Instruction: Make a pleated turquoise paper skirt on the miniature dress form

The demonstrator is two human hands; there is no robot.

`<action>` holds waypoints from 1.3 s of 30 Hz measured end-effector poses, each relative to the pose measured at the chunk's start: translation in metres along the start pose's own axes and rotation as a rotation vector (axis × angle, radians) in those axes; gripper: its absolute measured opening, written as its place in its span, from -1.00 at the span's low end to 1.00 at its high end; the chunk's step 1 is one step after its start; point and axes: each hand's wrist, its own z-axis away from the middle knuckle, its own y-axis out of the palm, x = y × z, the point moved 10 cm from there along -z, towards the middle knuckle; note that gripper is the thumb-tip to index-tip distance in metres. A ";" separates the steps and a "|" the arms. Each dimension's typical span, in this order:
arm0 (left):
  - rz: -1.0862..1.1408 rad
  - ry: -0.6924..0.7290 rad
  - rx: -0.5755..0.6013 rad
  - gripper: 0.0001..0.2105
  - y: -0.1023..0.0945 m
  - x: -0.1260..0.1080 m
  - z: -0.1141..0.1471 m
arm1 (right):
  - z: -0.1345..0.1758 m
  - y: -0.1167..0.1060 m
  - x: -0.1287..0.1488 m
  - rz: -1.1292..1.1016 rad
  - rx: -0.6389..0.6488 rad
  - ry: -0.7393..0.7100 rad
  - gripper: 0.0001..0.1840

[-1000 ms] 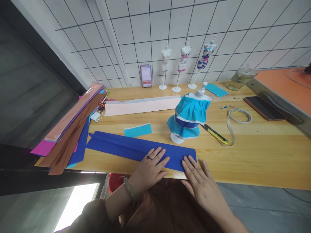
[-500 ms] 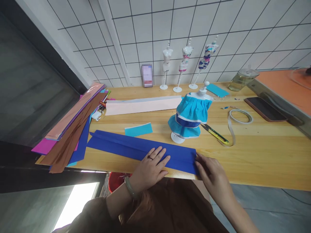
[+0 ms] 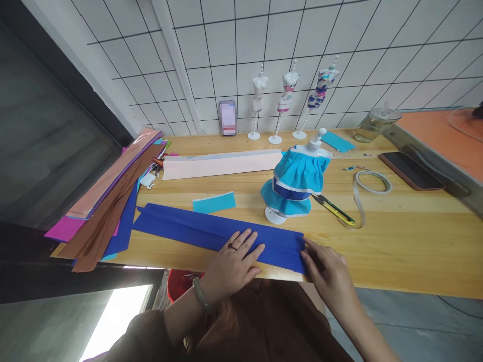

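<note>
A long dark blue strip of thin sheet material, paper or cloth, lies along the front of the table with a fold line down its length. My left hand rests flat on it, fingers spread and pressing it down. At the strip's right end, my right hand grips the edge between thumb and fingers. Just behind stands a small dress form wearing a bright blue ruffled dress with white trim and a dark blue waist. A small light blue piece lies behind the strip.
Stacked coloured sheets lie at the left. A pale pink strip runs across the back. To the right are a yellow cutter, a tape roll, a phone and a glass jar. Three small dress forms stand behind.
Both hands stay almost where they were on the blue strip. The view has shifted very slightly; nothing else visibly differs.
</note>
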 end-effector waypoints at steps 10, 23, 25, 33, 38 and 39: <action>-0.021 -0.001 -0.003 -0.55 0.000 0.000 0.000 | -0.005 -0.001 0.001 0.074 0.002 -0.012 -0.61; -0.025 0.003 0.005 -0.55 0.003 0.000 0.001 | 0.014 0.018 0.127 0.147 0.054 -0.450 -0.68; -0.022 0.003 0.008 -0.55 0.003 0.000 0.001 | 0.015 0.027 0.130 0.193 0.063 -0.448 -0.65; 0.008 -0.012 0.014 -0.53 0.000 0.000 0.001 | 0.030 0.030 0.097 0.282 0.086 -0.459 -0.57; -0.006 -0.034 -0.013 -0.43 -0.003 0.005 0.006 | 0.036 0.026 0.083 0.280 0.051 -0.480 -0.56; -0.013 -0.044 -0.020 -0.41 -0.004 0.008 0.008 | 0.037 0.026 0.084 0.275 0.044 -0.498 -0.57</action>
